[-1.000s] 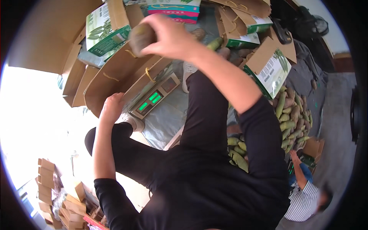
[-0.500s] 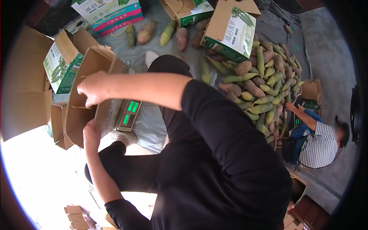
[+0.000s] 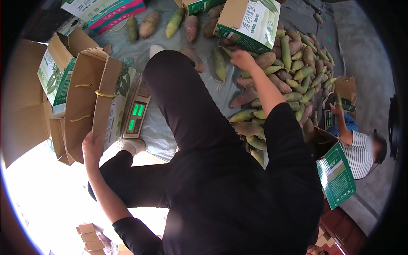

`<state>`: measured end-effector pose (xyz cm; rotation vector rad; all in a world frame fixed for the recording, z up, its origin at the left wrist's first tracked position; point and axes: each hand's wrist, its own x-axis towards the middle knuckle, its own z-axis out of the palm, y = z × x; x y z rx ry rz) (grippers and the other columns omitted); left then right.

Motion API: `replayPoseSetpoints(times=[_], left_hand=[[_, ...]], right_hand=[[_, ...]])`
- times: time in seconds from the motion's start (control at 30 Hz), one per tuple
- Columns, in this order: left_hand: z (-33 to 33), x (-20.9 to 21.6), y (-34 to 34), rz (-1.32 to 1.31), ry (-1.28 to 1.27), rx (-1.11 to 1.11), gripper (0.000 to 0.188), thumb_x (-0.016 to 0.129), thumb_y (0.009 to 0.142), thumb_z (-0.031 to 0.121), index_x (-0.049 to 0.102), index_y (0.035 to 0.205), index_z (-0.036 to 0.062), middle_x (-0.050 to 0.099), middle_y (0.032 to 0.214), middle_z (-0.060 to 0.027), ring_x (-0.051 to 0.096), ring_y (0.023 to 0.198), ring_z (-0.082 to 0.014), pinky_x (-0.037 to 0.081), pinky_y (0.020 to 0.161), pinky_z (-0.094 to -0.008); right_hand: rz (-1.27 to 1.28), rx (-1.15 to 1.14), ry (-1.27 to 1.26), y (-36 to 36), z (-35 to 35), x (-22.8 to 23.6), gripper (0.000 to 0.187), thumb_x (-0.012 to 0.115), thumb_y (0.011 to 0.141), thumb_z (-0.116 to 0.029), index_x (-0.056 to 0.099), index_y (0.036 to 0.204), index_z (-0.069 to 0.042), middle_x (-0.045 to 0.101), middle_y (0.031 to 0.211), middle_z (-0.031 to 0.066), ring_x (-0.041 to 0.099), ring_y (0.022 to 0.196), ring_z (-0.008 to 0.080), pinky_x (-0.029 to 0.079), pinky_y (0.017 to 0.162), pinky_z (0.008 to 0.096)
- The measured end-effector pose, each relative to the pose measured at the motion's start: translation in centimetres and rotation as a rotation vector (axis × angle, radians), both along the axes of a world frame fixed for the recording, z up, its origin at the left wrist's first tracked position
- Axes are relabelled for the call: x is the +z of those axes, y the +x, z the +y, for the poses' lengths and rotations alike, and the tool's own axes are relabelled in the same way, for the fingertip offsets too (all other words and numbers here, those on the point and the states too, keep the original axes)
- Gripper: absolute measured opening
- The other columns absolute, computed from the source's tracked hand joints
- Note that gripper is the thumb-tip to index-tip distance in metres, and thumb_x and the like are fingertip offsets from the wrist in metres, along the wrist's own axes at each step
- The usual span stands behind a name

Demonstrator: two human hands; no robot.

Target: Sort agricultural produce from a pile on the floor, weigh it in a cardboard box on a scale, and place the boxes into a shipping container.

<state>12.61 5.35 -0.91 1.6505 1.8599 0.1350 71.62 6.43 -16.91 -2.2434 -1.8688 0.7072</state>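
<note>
My left hand (image 3: 92, 148) is closed on the near edge of an open cardboard box (image 3: 78, 104) with yellow cord handles. The box stands tilted at the left, against a digital scale (image 3: 135, 118) with green lit displays. My right arm reaches out to the pile of long green radishes (image 3: 293, 95), some of them brownish with soil. At the pile's upper left edge, my right hand (image 3: 244, 60) has its fingers curled down just below a green and white carton (image 3: 250, 25). What they hold, if anything, is hidden. A single green radish (image 3: 219, 64) lies left of that hand.
Several radishes lie in a row on the grey sheet (image 3: 165, 140) at the top. Another printed carton (image 3: 57, 70) stands at the far left, a pink and teal box (image 3: 119, 17) above. A person in a striped shirt (image 3: 355, 153) works at the right, behind an open green carton (image 3: 335, 174).
My right hand has left the cardboard box and swung right to the radish pile. My left hand stays on the box. An open green carton has come into view at the right.
</note>
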Motion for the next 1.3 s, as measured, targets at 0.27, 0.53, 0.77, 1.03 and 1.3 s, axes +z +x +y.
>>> replayPoseSetpoints(times=[0.27,0.53,0.77,1.03,1.3], left_hand=[[-0.2,-0.9,-1.2,0.011,0.059,-0.016,0.027,0.051,0.079,0.005,0.059,0.104,-0.0020,0.064,0.087,-0.0185,0.062,0.081,-0.0291,0.046,0.076,-0.0356],[0.1,-1.8,-2.0,0.044,0.077,-0.078,0.027,0.051,0.079,0.004,0.059,0.104,-0.0020,0.063,0.088,-0.0201,0.062,0.083,-0.0327,0.046,0.077,-0.0372],[0.3,-2.9,-2.9,0.075,0.068,-0.129,0.031,0.051,0.079,0.000,0.057,0.109,-0.0023,0.065,0.093,-0.0163,0.063,0.087,-0.0245,0.046,0.080,-0.0334],[0.0,-1.5,-1.9,0.038,0.091,-0.093,0.028,0.051,0.079,0.002,0.058,0.106,-0.0024,0.063,0.090,-0.0210,0.062,0.085,-0.0337,0.046,0.078,-0.0376],[-0.2,-1.6,-2.4,0.050,0.051,-0.090,0.028,0.052,0.079,0.003,0.058,0.106,-0.0021,0.064,0.090,-0.0201,0.062,0.085,-0.0325,0.046,0.077,-0.0378]], right_hand=[[-0.059,-0.314,-0.154,-1.6,-12.0,-9.9,0.024,0.060,0.073,-0.017,0.063,0.095,-0.010,0.063,0.099,0.0162,0.060,0.093,0.0333,0.048,0.084,0.0414],[-0.177,0.011,-0.384,-6.8,-13.0,-8.8,0.028,0.062,0.076,-0.022,0.059,0.102,-0.013,0.059,0.106,0.0093,0.055,0.104,0.0289,0.046,0.086,0.0426],[-0.356,-0.304,-0.397,-2.1,-14.2,-5.0,0.038,0.069,0.073,-0.024,0.057,0.108,-0.015,0.054,0.113,0.0079,0.051,0.110,0.0281,0.045,0.089,0.0417],[-0.195,-0.407,-0.660,-0.1,-17.8,-7.7,0.056,0.070,0.076,-0.029,0.044,0.123,-0.011,0.042,0.127,0.0195,0.041,0.121,0.0346,0.041,0.096,0.0446],[-0.343,-0.326,-0.538,-1.5,-19.3,-7.5,0.038,0.060,0.077,-0.020,0.053,0.113,-0.011,0.048,0.122,0.0148,0.039,0.122,0.0334,0.036,0.098,0.0436]])
